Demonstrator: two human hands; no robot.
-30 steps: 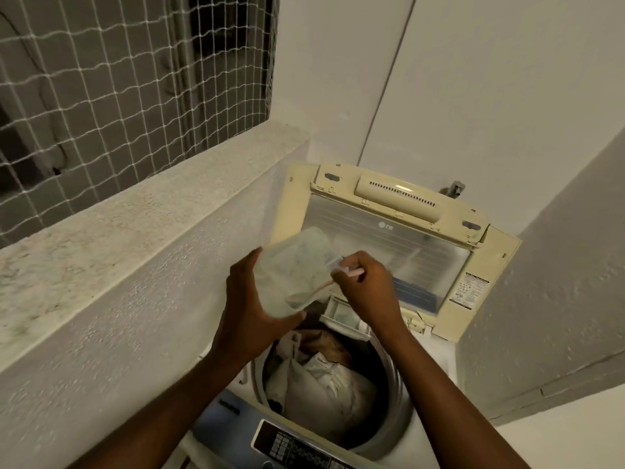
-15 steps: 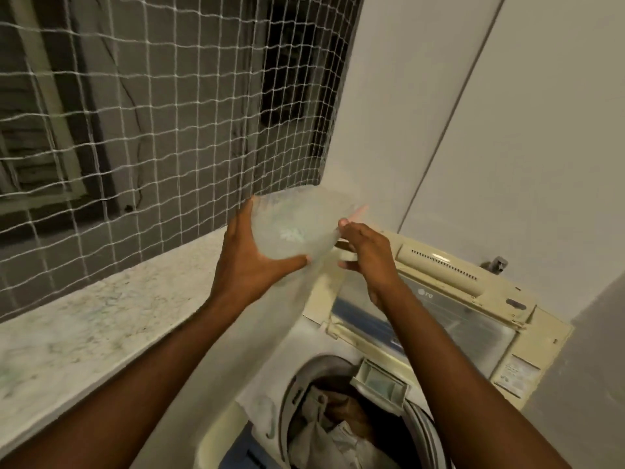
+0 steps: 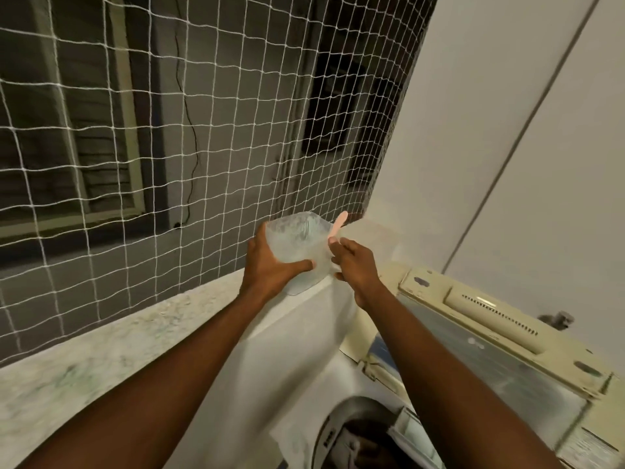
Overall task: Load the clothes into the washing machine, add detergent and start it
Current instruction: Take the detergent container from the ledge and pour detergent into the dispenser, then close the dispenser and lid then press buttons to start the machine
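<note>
White netting [image 3: 203,130] is stretching across the window opening above a speckled stone ledge [image 3: 101,360]. Over the ledge's far end, the left hand [image 3: 270,269] is wrapping its fingers around a translucent detergent container [image 3: 297,245], tilted on its side and raised near the wall. The right hand [image 3: 351,262] is pinching a pink scoop [image 3: 338,223] at the container's mouth. Below right, the washing machine [image 3: 490,350] is standing with its lid up, clothes [image 3: 358,448] lying dimly inside the drum.
</note>
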